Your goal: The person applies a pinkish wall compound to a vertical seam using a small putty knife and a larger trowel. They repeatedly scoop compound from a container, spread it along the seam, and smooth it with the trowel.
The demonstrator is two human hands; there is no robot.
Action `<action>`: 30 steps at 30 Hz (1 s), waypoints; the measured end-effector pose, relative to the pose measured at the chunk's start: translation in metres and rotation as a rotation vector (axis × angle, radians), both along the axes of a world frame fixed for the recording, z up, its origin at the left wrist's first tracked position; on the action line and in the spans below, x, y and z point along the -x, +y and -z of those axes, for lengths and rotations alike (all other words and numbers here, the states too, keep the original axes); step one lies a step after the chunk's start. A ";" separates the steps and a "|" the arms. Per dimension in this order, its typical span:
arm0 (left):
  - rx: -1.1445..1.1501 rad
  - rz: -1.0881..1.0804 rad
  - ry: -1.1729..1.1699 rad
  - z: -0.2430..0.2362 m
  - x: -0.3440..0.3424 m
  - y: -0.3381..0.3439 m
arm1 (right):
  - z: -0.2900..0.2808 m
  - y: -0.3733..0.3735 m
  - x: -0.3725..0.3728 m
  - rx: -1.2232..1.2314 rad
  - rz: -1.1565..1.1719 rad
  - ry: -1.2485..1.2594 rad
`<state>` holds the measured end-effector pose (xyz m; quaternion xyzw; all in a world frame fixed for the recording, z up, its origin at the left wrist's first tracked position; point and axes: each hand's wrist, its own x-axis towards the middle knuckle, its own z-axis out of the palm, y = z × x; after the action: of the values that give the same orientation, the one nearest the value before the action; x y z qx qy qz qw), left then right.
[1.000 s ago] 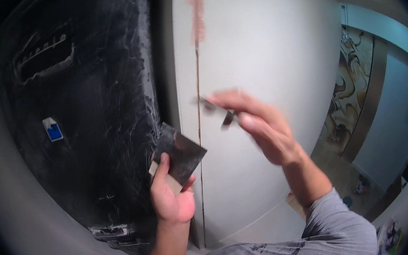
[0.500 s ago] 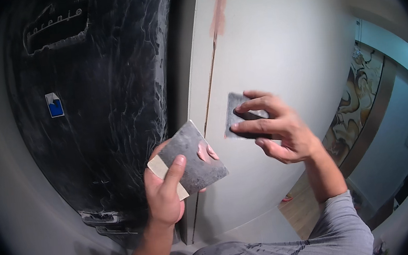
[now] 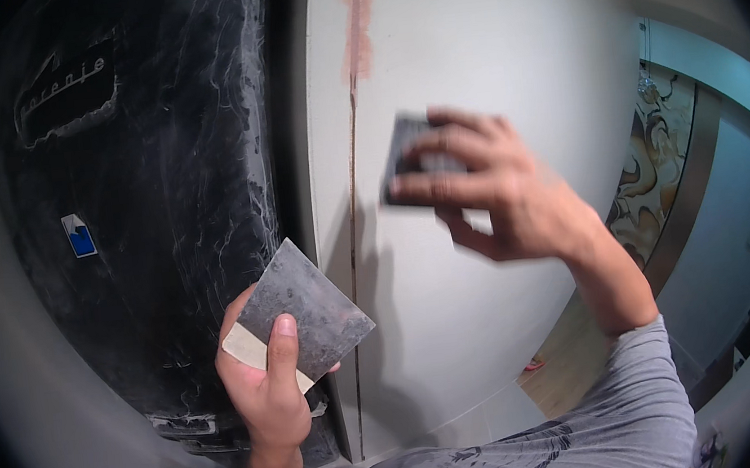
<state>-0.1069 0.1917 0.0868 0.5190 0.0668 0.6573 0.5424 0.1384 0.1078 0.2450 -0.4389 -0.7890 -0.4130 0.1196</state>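
My left hand (image 3: 268, 389) grips a square grey putty spreader (image 3: 323, 307) by its cream-coloured edge, thumb on top and fingers beneath. Its grey face shows smudges and no lump of paste. Up and to the right, my right hand (image 3: 515, 189), blurred by motion, holds a second dark grey spreader (image 3: 410, 127) with the fingers spread across its face. A little pink shows at that spreader's lower left corner. Behind both hands stands a white panel (image 3: 501, 41) with a narrow brown vertical gap (image 3: 351, 178). Pink filler (image 3: 357, 42) covers the gap's upper part.
A black, chalk-smeared door (image 3: 165, 209) with a blue and white sticker (image 3: 79, 235) stands on the left. At the far right, a swirl-patterned wall panel (image 3: 643, 158) and a wooden floor (image 3: 560, 370) show past the white panel's edge.
The pink lumps on the left spreader are gone from its face. My right hand has risen with its spreader toward the gap's upper part. My left hand has shifted left in the picture.
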 end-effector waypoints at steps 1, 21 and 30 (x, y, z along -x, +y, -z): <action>0.024 0.014 0.003 0.001 -0.002 0.001 | -0.009 0.010 -0.007 -0.125 -0.006 0.000; 0.113 -0.041 0.043 0.024 -0.009 0.037 | -0.063 0.119 -0.071 -0.272 -0.159 -0.112; 0.125 -0.029 0.094 0.021 0.008 0.031 | -0.070 0.070 -0.030 -0.491 -0.087 0.080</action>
<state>-0.1154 0.2231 0.0659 0.5133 0.1407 0.6346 0.5604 0.1683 0.1778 0.3152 -0.3786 -0.6778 -0.5689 0.2715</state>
